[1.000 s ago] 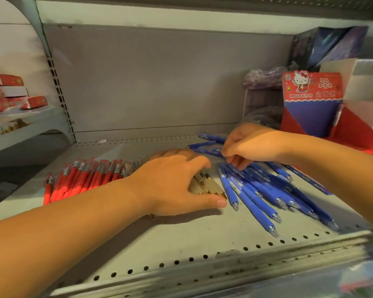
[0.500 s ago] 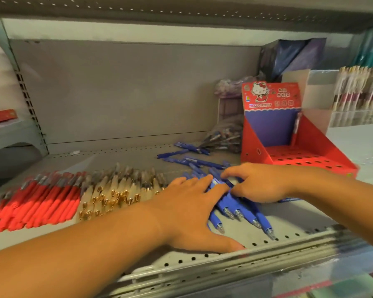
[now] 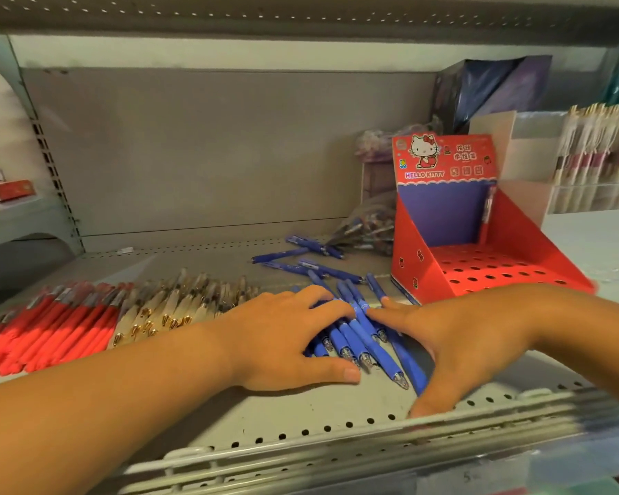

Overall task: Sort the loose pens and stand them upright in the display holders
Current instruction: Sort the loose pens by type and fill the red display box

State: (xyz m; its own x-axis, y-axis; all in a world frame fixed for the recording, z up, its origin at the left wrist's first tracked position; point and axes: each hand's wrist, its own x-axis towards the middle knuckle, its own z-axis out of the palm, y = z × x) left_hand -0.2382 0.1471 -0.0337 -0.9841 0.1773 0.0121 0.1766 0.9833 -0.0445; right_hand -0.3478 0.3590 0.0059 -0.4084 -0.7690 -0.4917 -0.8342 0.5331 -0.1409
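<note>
Several blue pens (image 3: pixel 360 328) lie bunched on the grey shelf between my two hands. My left hand (image 3: pixel 283 337) rests flat on their left side, fingers spread over the barrels. My right hand (image 3: pixel 451 337) presses in from the right, fingers apart and touching the bunch. Neither hand has lifted a pen. More blue pens (image 3: pixel 301 260) lie scattered farther back. Red pens (image 3: pixel 47 325) and cream pens with gold clips (image 3: pixel 172 305) lie in flat rows at the left. The red Hello Kitty display holder (image 3: pixel 479 269) stands at the right with one pen (image 3: pixel 488 212) upright in it.
The shelf's perforated front lip (image 3: pixel 301 441) runs along the bottom. A plastic bag of pens (image 3: pixel 365 226) lies behind the holder's left side. A clear rack of pale pens (image 3: pixel 594 155) stands at the far right. Red boxes (image 3: pixel 4 189) sit on the left shelf.
Both hands have shifted right from the cream pens to the blue pens and closed in on the bunch from either side, drawing the pens together. The camera turned right.
</note>
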